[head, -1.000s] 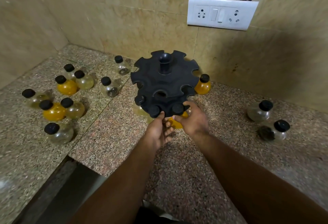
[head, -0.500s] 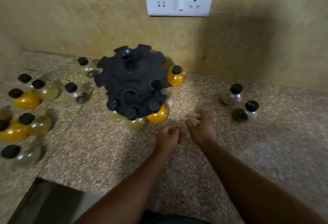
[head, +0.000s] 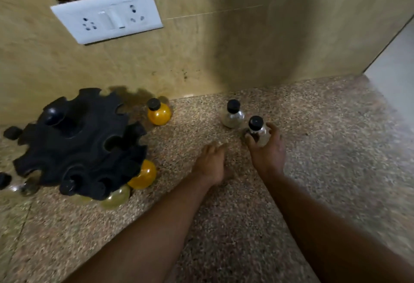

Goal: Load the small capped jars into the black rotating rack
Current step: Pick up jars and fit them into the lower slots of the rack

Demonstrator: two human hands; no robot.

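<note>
Your right hand (head: 267, 150) is gripping a clear jar (head: 259, 134), just beside a second jar (head: 233, 115) and well apart from the rack (head: 78, 141) on your left. Your left hand (head: 211, 161) is resting loose, empty. Be lifting it upright, aiming its neck at an open slot (head: 111, 146).

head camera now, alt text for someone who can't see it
A person's right hand grips a small clear jar with a black cap at a speckled stone counter, the left hand open beside it. To the left stands a black rack with a few jars in its lower tier.
</note>
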